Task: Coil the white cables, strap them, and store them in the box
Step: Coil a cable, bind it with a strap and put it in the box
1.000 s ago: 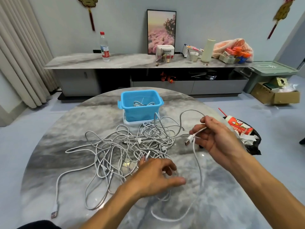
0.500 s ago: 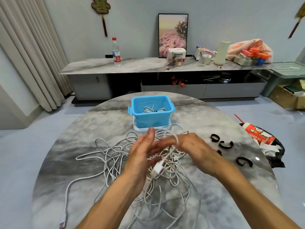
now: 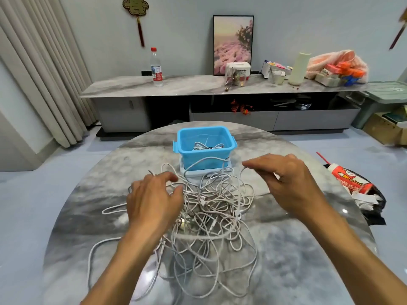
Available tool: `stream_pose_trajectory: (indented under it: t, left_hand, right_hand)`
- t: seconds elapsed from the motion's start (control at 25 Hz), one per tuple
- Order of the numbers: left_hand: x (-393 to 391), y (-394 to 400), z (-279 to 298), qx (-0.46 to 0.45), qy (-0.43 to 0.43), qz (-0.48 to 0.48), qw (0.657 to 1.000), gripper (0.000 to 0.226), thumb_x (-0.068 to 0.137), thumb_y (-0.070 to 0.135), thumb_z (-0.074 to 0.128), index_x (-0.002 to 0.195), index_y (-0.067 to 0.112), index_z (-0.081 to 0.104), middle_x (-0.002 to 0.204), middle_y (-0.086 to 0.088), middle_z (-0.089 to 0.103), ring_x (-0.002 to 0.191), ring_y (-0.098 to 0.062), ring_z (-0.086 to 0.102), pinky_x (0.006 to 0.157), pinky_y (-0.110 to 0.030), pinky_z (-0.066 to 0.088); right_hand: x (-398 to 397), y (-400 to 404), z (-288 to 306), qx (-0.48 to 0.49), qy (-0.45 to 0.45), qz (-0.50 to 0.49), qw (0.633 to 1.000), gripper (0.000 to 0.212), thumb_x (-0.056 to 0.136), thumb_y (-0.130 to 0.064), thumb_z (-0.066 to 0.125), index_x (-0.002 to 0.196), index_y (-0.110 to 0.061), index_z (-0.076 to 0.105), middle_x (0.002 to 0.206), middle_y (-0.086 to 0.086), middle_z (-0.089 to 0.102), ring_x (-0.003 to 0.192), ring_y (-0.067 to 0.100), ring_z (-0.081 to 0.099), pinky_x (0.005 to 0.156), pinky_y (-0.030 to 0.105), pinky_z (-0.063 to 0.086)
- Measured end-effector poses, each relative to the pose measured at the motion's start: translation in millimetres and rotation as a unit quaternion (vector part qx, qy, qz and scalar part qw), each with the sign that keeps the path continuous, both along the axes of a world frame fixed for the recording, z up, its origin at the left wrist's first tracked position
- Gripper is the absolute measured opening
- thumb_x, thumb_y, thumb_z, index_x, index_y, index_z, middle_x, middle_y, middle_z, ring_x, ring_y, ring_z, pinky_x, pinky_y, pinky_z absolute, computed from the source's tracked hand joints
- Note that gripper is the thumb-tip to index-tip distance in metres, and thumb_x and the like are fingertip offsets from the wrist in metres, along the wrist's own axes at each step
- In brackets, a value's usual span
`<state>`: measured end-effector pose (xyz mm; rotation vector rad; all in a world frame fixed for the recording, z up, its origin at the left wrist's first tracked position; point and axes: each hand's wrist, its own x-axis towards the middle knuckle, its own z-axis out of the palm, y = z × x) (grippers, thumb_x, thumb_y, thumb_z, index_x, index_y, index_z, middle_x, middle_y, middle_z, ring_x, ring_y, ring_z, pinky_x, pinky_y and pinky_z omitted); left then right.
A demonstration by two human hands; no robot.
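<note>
A tangle of white cables (image 3: 211,208) lies in the middle of the round marbled surface (image 3: 286,260); the strands loop over one another so thickly that their number cannot be counted. Just beyond the heap stands one blue plastic box (image 3: 207,148), sitting on its pale lid (image 3: 189,173), and inside it lies one coiled white bundle (image 3: 208,147) bound with a dark strap.

Two hands are over the heap. The left hand (image 3: 154,201) hovers above the left part of the tangle, palm down, fingers loosely bent; strands pass under it, but whether it grips any of them cannot be told. The right hand (image 3: 286,181) is raised to the right of the box, and its fingertips (image 3: 245,165) pinch one white strand that runs down from them into the pile, while another stretch of cable arches from the same spot across the front of the box.

At the right edge of the surface lies one red and white snack packet (image 3: 350,179) on a black bag (image 3: 374,208). Behind stands a long low cabinet (image 3: 198,86) bearing one clear water bottle (image 3: 156,67) with a red cap, one framed flower picture (image 3: 233,45), one white box (image 3: 237,70), one pale cylinder (image 3: 298,69) and a pink bag (image 3: 337,60) of packets. Curtains (image 3: 44,62) hang at the left.
</note>
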<state>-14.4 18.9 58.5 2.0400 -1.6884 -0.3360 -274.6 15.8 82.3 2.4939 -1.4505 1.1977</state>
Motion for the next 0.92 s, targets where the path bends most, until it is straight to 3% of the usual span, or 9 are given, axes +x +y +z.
stream_pose_trajectory:
  t: [0.04, 0.12, 0.24, 0.32, 0.48, 0.6, 0.72, 0.84, 0.92]
  left_hand:
    - [-0.1, 3.0, -1.8, 0.000, -0.110, -0.011, 0.994, 0.036, 0.090, 0.046, 0.055, 0.125, 0.036, 0.058, 0.137, -0.007, 0.053, 0.129, -0.030, 0.041, 0.100, -0.044, 0.037]
    - [-7.8, 9.7, 2.1, -0.058, -0.103, -0.050, 0.992, 0.049, 0.091, 0.056, 0.049, 0.135, 0.036, 0.050, 0.152, -0.006, 0.039, 0.138, -0.027, 0.033, 0.108, -0.045, 0.031]
    - [-23.2, 19.2, 9.9, -0.013, 0.289, -0.240, 0.927, 0.053, 0.082, 0.064, 0.059, 0.127, 0.038, 0.054, 0.124, 0.008, 0.067, 0.106, -0.006, 0.065, 0.090, -0.032, 0.052]
    - [-35.5, 24.2, 6.3, 0.066, 0.375, -0.308, 0.872, 0.049, 0.079, 0.050, 0.071, 0.124, 0.036, 0.057, 0.089, 0.004, 0.075, 0.078, -0.011, 0.071, 0.074, -0.035, 0.058]
    - [-29.4, 17.2, -0.3, 0.049, 0.298, -0.280, 0.911, 0.007, 0.089, 0.032, 0.070, 0.090, 0.028, 0.064, 0.053, 0.008, 0.056, 0.049, -0.010, 0.050, 0.053, -0.028, 0.040]
    - [-4.5, 4.6, 0.6, 0.023, 0.082, -0.237, 0.968, 0.026, 0.088, 0.043, 0.067, 0.070, 0.026, 0.060, 0.055, 0.013, 0.054, 0.053, -0.001, 0.047, 0.057, -0.027, 0.033]
    - [-3.5, 4.0, 3.3, -0.013, 0.175, -0.238, 0.955, 0.027, 0.091, 0.039, 0.064, 0.070, 0.023, 0.062, 0.055, 0.010, 0.053, 0.053, -0.003, 0.045, 0.057, -0.030, 0.035]
    - [-17.8, 9.0, 5.5, -0.033, 0.189, -0.258, 0.947, 0.013, 0.087, 0.034, 0.062, 0.079, 0.024, 0.064, 0.065, 0.011, 0.063, 0.058, -0.005, 0.053, 0.058, -0.030, 0.042]
    - [-23.2, 11.2, 6.1, -0.049, 0.252, -0.241, 0.936, 0.010, 0.080, 0.031, 0.061, 0.081, 0.021, 0.061, 0.075, 0.005, 0.070, 0.067, -0.017, 0.062, 0.065, -0.037, 0.050]
  right_hand:
    - [-0.5, 1.8, 2.1, 0.008, 0.002, 0.024, 1.000, 0.025, 0.087, 0.001, 0.071, 0.106, -0.013, 0.078, 0.096, -0.004, 0.077, 0.081, 0.007, 0.070, 0.076, 0.015, 0.051]
    - [6.3, 8.3, 2.9, 0.082, -0.010, 0.052, 0.995, 0.024, 0.089, -0.010, 0.071, 0.111, -0.019, 0.075, 0.095, -0.014, 0.074, 0.077, -0.005, 0.066, 0.073, 0.015, 0.050]
    - [21.4, 15.5, -2.5, 0.150, -0.033, 0.068, 0.986, 0.026, 0.091, -0.019, 0.071, 0.112, -0.031, 0.063, 0.089, -0.022, 0.070, 0.070, 0.001, 0.063, 0.066, 0.012, 0.044]
    - [28.9, 15.2, -1.4, 0.134, -0.078, 0.067, 0.986, 0.025, 0.091, -0.017, 0.071, 0.108, -0.030, 0.059, 0.087, -0.022, 0.070, 0.065, 0.010, 0.063, 0.063, 0.015, 0.045]
    - [14.2, 5.6, 4.3, 0.034, -0.232, -0.063, 0.970, 0.020, 0.090, -0.006, 0.069, 0.095, -0.023, 0.061, 0.085, -0.006, 0.072, 0.057, 0.000, 0.056, 0.055, 0.007, 0.038]
    - [-23.4, -4.1, 6.6, 0.058, -0.382, -0.211, 0.898, 0.013, 0.091, -0.005, 0.065, 0.095, -0.018, 0.061, 0.091, 0.007, 0.073, 0.065, -0.004, 0.061, 0.054, 0.011, 0.043]
    - [-32.5, -2.0, -4.6, 0.189, -0.117, -0.317, 0.922, 0.037, 0.086, -0.004, 0.063, 0.119, -0.019, 0.063, 0.125, 0.008, 0.067, 0.108, 0.020, 0.061, 0.088, 0.035, 0.051]
    - [15.5, 12.6, -6.7, 0.257, -0.097, -0.046, 0.960, 0.064, 0.080, -0.019, 0.062, 0.140, -0.038, 0.047, 0.146, -0.013, 0.050, 0.130, 0.010, 0.048, 0.108, 0.038, 0.042]
    - [47.4, 18.7, -4.2, 0.341, -0.162, 0.131, 0.917, 0.050, 0.085, -0.034, 0.066, 0.133, -0.043, 0.053, 0.120, -0.016, 0.066, 0.095, 0.009, 0.067, 0.084, 0.032, 0.057]
